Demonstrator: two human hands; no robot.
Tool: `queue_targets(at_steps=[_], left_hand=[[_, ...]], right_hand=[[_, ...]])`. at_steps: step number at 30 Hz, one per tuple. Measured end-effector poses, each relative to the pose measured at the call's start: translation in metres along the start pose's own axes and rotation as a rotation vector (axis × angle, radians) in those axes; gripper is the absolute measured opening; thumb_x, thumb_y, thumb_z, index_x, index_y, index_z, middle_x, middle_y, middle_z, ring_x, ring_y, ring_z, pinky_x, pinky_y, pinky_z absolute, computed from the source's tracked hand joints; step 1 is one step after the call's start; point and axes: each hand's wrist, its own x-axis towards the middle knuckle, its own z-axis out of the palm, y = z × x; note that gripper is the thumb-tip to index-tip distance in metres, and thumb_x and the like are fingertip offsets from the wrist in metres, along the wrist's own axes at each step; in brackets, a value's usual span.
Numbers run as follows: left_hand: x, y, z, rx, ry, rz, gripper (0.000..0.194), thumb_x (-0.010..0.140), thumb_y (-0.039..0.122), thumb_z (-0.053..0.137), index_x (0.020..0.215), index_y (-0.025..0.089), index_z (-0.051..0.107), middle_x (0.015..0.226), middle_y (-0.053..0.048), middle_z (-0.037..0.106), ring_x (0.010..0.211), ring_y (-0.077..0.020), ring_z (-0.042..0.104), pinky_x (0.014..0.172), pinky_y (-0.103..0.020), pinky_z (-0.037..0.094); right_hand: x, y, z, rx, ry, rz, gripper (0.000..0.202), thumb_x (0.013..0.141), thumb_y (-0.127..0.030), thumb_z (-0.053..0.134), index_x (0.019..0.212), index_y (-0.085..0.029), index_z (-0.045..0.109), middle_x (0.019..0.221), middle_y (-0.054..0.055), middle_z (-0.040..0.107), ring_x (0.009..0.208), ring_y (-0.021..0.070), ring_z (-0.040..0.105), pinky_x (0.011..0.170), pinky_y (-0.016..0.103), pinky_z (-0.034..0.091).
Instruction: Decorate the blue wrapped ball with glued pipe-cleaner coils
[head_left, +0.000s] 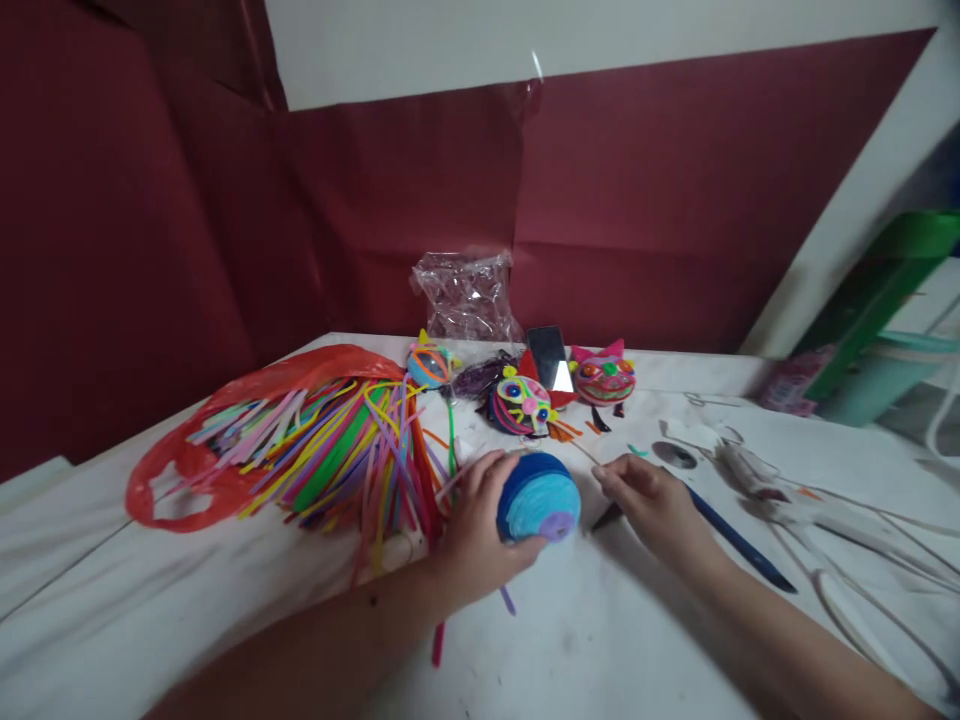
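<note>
My left hand (480, 520) is wrapped round a ball-shaped craft piece (541, 497), coiled in dark blue and light blue with a purple centre. To its right, my right hand (651, 500) pinches a thin pale strand (587, 453) between thumb and fingertips; what the strand is made of I cannot tell. Just behind the ball sits a decorated animal-face ball (523, 402) with blue eyes and a pink nose. Left of my left hand, many colourful pipe cleaners (330, 455) spill from a red plastic bag (176, 497).
At the back stand a pink animal-face ball (604, 375), a smaller blue-and-orange ball (430, 366), a phone (550, 357) and a clear plastic bag (471, 300). A dark blue pen-like tool (739, 538), a roll of tape (675, 455) and blurred tools with cords (765, 490) lie at right.
</note>
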Motion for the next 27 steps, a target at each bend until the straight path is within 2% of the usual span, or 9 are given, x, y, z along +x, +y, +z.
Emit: queue_targets(at_steps=[3, 5, 8, 10, 14, 21, 23, 25, 27], left_hand=[[-0.003, 0.003, 0.001, -0.013, 0.003, 0.005, 0.075, 0.062, 0.022, 0.069, 0.129, 0.022, 0.034, 0.131, -0.011, 0.040, 0.126, -0.0258, 0.035, 0.105, -0.043, 0.031], [-0.003, 0.004, 0.002, -0.050, 0.000, 0.005, 0.076, 0.063, 0.022, 0.068, 0.130, 0.022, 0.032, 0.131, -0.011, 0.041, 0.125, -0.0255, 0.036, 0.105, -0.043, 0.032], [-0.004, 0.003, 0.002, -0.101, -0.042, 0.005, 0.079, 0.062, 0.022, 0.070, 0.131, 0.022, 0.030, 0.132, -0.011, 0.041, 0.125, -0.0262, 0.036, 0.105, -0.044, 0.032], [-0.004, 0.003, 0.002, -0.116, -0.065, -0.005, 0.081, 0.062, 0.023, 0.071, 0.132, 0.021, 0.029, 0.133, -0.012, 0.040, 0.126, -0.0271, 0.035, 0.105, -0.044, 0.032], [-0.002, 0.004, 0.000, -0.131, -0.075, -0.040, 0.081, 0.061, 0.023, 0.071, 0.131, 0.019, 0.031, 0.135, -0.014, 0.039, 0.127, -0.0269, 0.035, 0.106, -0.044, 0.030], [0.001, 0.001, -0.001, -0.256, -0.051, -0.122, 0.071, 0.065, 0.028, 0.069, 0.128, 0.020, 0.036, 0.132, -0.013, 0.044, 0.122, -0.0255, 0.042, 0.100, -0.040, 0.036], [0.005, -0.003, -0.004, -0.248, 0.036, -0.189, 0.047, 0.074, 0.030, 0.060, 0.117, 0.019, 0.047, 0.121, -0.010, 0.054, 0.112, -0.0231, 0.050, 0.093, -0.037, 0.040], [0.013, -0.007, -0.009, -0.231, 0.105, -0.303, 0.018, 0.081, 0.032, 0.048, 0.091, 0.018, 0.056, 0.091, -0.005, 0.062, 0.087, -0.0183, 0.058, 0.076, -0.031, 0.046], [0.021, -0.011, -0.017, -0.190, 0.157, -0.372, 0.018, 0.082, 0.033, 0.045, 0.074, 0.019, 0.054, 0.066, 0.001, 0.055, 0.066, -0.0143, 0.054, 0.061, -0.026, 0.044]], right_hand=[[-0.006, -0.006, 0.002, -0.014, -0.018, -0.072, 0.038, 0.081, -0.054, 0.045, 0.070, -0.019, 0.053, 0.063, 0.003, 0.058, 0.059, 0.0173, 0.055, 0.054, 0.028, 0.045], [-0.010, -0.008, 0.005, -0.024, -0.119, -0.212, 0.043, 0.076, -0.054, 0.053, 0.101, -0.019, 0.055, 0.099, 0.010, 0.061, 0.088, 0.0245, 0.059, 0.071, 0.034, 0.050], [-0.015, -0.005, 0.010, -0.123, -0.318, -0.430, 0.086, 0.064, -0.046, 0.070, 0.136, -0.023, 0.029, 0.138, 0.014, 0.034, 0.125, 0.0321, 0.036, 0.097, 0.044, 0.039], [-0.017, 0.000, 0.015, -0.192, -0.374, -0.487, 0.093, 0.065, -0.038, 0.072, 0.140, -0.026, 0.020, 0.142, 0.013, 0.027, 0.131, 0.0317, 0.029, 0.102, 0.045, 0.034], [-0.021, 0.003, 0.023, -0.218, -0.302, -0.541, 0.094, 0.068, -0.030, 0.070, 0.142, -0.027, 0.011, 0.143, 0.013, 0.023, 0.131, 0.0313, 0.028, 0.103, 0.045, 0.034], [-0.025, -0.007, 0.028, -0.202, -0.219, -0.526, 0.088, 0.067, -0.030, 0.070, 0.139, -0.026, 0.019, 0.137, 0.014, 0.030, 0.128, 0.0317, 0.033, 0.103, 0.047, 0.034], [-0.024, -0.008, 0.027, -0.179, -0.188, -0.505, 0.087, 0.067, -0.029, 0.070, 0.138, -0.026, 0.020, 0.135, 0.014, 0.032, 0.128, 0.0308, 0.033, 0.102, 0.046, 0.034], [-0.021, -0.008, 0.026, -0.167, -0.181, -0.467, 0.086, 0.067, -0.028, 0.071, 0.137, -0.026, 0.021, 0.134, 0.013, 0.034, 0.128, 0.0295, 0.032, 0.103, 0.045, 0.034], [-0.020, -0.007, 0.025, -0.165, -0.183, -0.431, 0.085, 0.066, -0.028, 0.071, 0.136, -0.026, 0.022, 0.133, 0.013, 0.034, 0.128, 0.0288, 0.032, 0.103, 0.045, 0.034]])
